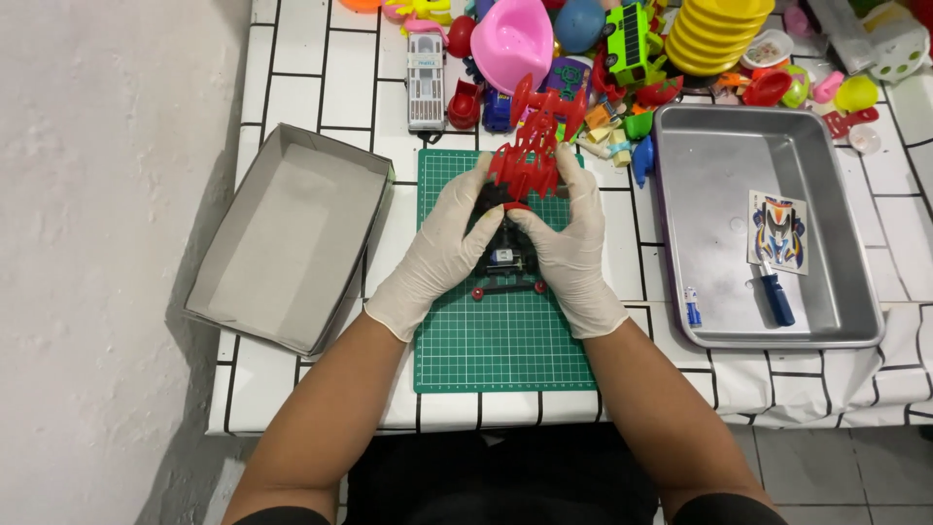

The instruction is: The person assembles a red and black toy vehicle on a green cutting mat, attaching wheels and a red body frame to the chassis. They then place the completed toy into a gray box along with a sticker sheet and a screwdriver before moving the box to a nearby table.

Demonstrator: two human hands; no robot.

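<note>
Both my hands wear white gloves and meet over a green cutting mat [505,340]. My left hand [442,243] and my right hand [573,243] together hold a small black toy car chassis [505,262] with red rollers at its near end. A red plastic parts frame [530,156] sticks up from between my fingers, above the chassis. Which hand grips the red frame is unclear.
An open grey cardboard box [292,233] lies left of the mat. At the right stands a metal tray [826,156] with a sticker sheet [777,231] and a blue-handled screwdriver [776,297]. Several colourful plastic toys [622,49] crowd the table's far edge.
</note>
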